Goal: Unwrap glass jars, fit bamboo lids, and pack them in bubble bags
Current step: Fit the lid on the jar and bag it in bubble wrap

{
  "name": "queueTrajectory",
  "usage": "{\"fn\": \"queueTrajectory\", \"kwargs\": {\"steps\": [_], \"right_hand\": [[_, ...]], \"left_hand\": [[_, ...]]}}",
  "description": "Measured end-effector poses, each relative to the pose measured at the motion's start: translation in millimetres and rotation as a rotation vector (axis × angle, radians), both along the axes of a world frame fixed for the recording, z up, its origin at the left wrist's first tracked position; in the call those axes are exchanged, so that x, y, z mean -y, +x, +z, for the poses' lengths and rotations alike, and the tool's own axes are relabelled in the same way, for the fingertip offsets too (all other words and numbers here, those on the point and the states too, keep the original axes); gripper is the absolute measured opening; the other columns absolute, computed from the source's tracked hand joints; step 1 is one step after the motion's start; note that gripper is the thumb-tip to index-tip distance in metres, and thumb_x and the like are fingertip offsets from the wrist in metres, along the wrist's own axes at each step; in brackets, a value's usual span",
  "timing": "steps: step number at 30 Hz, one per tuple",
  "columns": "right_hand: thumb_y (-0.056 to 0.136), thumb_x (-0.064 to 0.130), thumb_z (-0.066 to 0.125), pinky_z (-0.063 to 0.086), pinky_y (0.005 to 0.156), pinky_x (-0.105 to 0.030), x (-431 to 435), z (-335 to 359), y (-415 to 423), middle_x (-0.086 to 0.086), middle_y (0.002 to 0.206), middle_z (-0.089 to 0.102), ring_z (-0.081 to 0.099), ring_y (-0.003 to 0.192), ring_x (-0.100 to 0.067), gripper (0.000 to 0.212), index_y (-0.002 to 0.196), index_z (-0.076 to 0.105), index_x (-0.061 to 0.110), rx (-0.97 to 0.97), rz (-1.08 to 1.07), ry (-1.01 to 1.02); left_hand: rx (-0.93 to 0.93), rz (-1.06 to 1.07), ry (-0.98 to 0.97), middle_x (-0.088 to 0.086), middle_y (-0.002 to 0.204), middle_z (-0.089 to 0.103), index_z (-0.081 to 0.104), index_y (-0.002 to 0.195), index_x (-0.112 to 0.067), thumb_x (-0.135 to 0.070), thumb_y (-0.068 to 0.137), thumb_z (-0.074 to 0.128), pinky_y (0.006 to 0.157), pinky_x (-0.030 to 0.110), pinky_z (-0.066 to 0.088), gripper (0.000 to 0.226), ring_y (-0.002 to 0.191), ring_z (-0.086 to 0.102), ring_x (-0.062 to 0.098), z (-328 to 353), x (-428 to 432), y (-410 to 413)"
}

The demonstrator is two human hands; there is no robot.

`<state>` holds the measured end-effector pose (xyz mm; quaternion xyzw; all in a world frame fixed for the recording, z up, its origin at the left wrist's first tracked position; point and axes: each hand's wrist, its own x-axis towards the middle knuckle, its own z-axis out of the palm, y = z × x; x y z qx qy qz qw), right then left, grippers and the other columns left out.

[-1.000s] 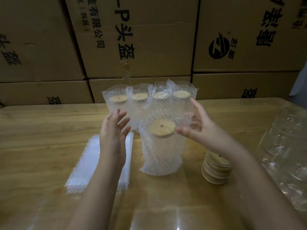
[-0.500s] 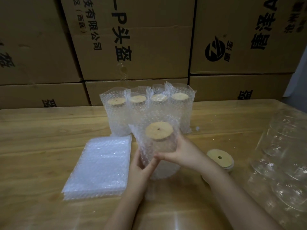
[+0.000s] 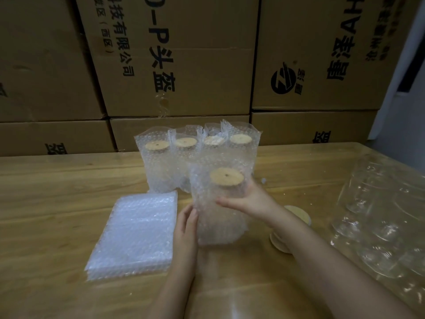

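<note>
Brought inward, left hand (image 3: 186,224) and right hand (image 3: 250,201) are clasped round bagged jar (image 3: 220,225), apparently to keep it upright.

Glass of the held bagged jar (image 3: 218,217) is hidden by bubble wrap; only its lid reads. Left hand (image 3: 185,223) fingertips sit at the bag's left edge, grip unclear. Lid stack (image 3: 297,211) mostly behind right forearm (image 3: 322,249), count unreadable. Clear wrapped jars (image 3: 381,217) at right are blurry and cut by the frame, number unclear. Third back-row lid (image 3: 213,140) smeared through plastic. Cardboard boxes (image 3: 179,65) cropped at top and left. Bubble bag pile (image 3: 135,231): count too fine.
</note>
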<state>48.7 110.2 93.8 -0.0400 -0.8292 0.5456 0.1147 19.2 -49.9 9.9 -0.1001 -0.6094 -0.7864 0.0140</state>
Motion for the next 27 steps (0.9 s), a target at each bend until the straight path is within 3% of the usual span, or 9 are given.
{"fn": "queueTrajectory", "kwargs": {"steps": [2, 7, 10, 14, 17, 21, 27], "right_hand": [[0.04, 0.065, 0.084, 0.043, 0.105, -0.044, -11.6, 8.7, 4.6, 0.003, 0.131, 0.058, 0.055, 0.121, -0.015, 0.118, 0.14, 0.038, 0.021, -0.019, -0.013, -0.07], [0.06, 0.041, 0.08, 0.052, 0.095, -0.041, -52.2, 44.5, 20.3, 0.002, 0.119, 0.065, 0.065, 0.107, -0.011, 0.081, 0.131, 0.049, 0.019, -0.169, -0.129, -0.135], [0.057, 0.043, 0.078, 0.055, 0.089, -0.041, -82.6, 67.0, 23.0, 0.005, 0.115, 0.066, 0.066, 0.103, -0.014, 0.07, 0.121, 0.053, 0.029, -0.171, -0.197, -0.099], [0.061, 0.048, 0.083, 0.055, 0.078, -0.04, -124.5, 76.5, 8.2, 0.002, 0.123, 0.059, 0.061, 0.106, -0.022, 0.087, 0.134, 0.043, 0.024, 0.052, -0.396, 0.091], [0.063, 0.046, 0.084, 0.053, 0.09, -0.047, -143.3, 65.4, -9.1, -0.007, 0.128, 0.056, 0.059, 0.11, -0.028, 0.09, 0.137, 0.041, 0.017, 0.14, -0.536, 0.094], [0.066, 0.043, 0.084, 0.049, 0.094, -0.047, -154.3, 53.7, -32.9, -0.01, 0.13, 0.051, 0.055, 0.114, -0.031, 0.095, 0.137, 0.031, 0.009, 0.079, -0.731, 0.041], [0.068, 0.039, 0.083, 0.042, 0.082, -0.036, -152.7, 52.7, -72.9, -0.01, 0.132, 0.046, 0.053, 0.115, -0.032, 0.09, 0.134, 0.028, 0.01, -0.007, -0.887, -0.05]], "left_hand": [[-0.009, 0.03, -0.025, -0.011, 0.1, 0.072, 0.068, 0.103, -0.022, -0.022, 0.097, 0.053, 0.076, 0.017, 0.05, 0.016, 0.097, 0.065, 0.004, -2.7, 0.6, -1.4], [0.066, 0.007, -0.063, -0.011, 0.102, 0.072, 0.067, 0.1, -0.014, -0.021, 0.097, 0.054, 0.083, 0.027, 0.051, 0.016, 0.098, 0.066, 0.007, -8.6, -0.9, -7.6], [0.09, -0.004, -0.074, -0.005, 0.098, 0.074, 0.068, 0.094, -0.01, -0.017, 0.098, 0.05, 0.078, 0.029, 0.051, 0.019, 0.089, 0.07, 0.008, -7.8, -1.6, -8.1], [0.097, -0.028, -0.097, -0.005, 0.089, 0.075, 0.068, 0.09, -0.01, -0.016, 0.098, 0.047, 0.067, 0.021, 0.049, 0.023, 0.083, 0.071, 0.01, -6.1, -2.4, -8.0], [0.098, -0.038, -0.129, -0.005, 0.085, 0.074, 0.068, 0.087, -0.01, -0.016, 0.098, 0.049, 0.066, 0.023, 0.048, 0.022, 0.079, 0.07, 0.009, -7.1, -4.8, -10.0], [0.089, -0.039, -0.143, -0.001, 0.08, 0.073, 0.068, 0.082, -0.012, -0.014, 0.096, 0.053, 0.064, 0.025, 0.048, 0.02, 0.075, 0.069, 0.01, -10.9, -8.4, -13.0], [0.068, 0.055, -0.138, -0.003, 0.073, 0.072, 0.067, 0.075, -0.013, -0.017, 0.095, 0.055, 0.057, 0.021, 0.044, 0.024, 0.068, 0.066, 0.004, -14.2, -8.2, -14.3]]}}
